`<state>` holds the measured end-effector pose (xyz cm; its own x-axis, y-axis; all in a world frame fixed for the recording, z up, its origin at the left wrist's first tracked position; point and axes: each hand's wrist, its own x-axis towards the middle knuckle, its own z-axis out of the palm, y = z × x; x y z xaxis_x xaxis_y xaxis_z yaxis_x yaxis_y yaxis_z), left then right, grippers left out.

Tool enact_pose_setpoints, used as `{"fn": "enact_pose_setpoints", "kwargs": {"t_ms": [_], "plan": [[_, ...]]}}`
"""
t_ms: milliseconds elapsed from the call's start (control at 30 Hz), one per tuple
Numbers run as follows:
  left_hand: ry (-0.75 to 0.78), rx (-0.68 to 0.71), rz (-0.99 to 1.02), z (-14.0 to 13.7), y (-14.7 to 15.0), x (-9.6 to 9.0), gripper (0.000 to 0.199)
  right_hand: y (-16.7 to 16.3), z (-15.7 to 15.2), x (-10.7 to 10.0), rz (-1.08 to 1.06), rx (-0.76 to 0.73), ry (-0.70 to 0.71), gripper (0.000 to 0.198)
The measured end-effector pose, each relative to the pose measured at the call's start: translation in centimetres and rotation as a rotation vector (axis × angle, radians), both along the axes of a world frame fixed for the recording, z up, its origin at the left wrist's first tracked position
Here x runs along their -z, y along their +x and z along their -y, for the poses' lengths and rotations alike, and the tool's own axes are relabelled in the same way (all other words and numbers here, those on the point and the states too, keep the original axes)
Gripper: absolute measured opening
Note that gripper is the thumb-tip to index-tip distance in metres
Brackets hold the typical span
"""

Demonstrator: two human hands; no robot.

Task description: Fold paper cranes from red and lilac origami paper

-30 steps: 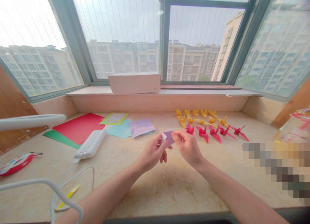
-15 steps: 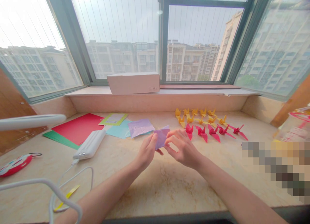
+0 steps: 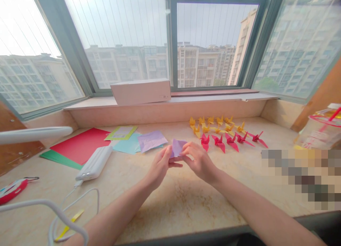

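Between my two hands is a small folded piece of purple paper (image 3: 177,146), raised a little above the counter. My left hand (image 3: 160,165) grips its left side, thumb on the near face and fingers behind. At its right edge, my right hand (image 3: 199,160) pinches the paper between thumb and fingers. Just beyond my left hand lies a purple paper packet (image 3: 151,141) over light blue sheets (image 3: 126,143). Behind my right hand stand rows of folded paper cranes, pink ones (image 3: 218,143) in front and yellow ones (image 3: 210,120) farther back.
Red sheets (image 3: 80,146) and a green sheet (image 3: 60,158) lie left, beside a white power bank (image 3: 94,162) with its cable. A white box (image 3: 141,92) stands on the sill. A plastic cup (image 3: 317,132) is at the right. A white tube (image 3: 34,134) crosses the left foreground.
The purple paper has turned and tilted in my hands, and its upper edge now points differently. My left fingers have extended beneath it. The whole view has shifted slightly.
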<state>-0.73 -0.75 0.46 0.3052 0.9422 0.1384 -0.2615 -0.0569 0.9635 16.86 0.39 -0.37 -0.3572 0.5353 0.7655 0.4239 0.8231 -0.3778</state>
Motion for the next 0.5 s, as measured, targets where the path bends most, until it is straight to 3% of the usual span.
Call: {"fn": "enact_pose_setpoints", "kwargs": {"t_ms": [233, 500], "plan": [[0.02, 0.005, -0.025, 0.18, 0.09, -0.08, 0.041, -0.51, 0.2, -0.22, -0.198, -0.036, -0.168, 0.018], [0.041, 0.003, 0.004, -0.27, 0.19, 0.51, 0.047, -0.51, -0.21, 0.63, -0.237, 0.098, -0.159, 0.01]]}}
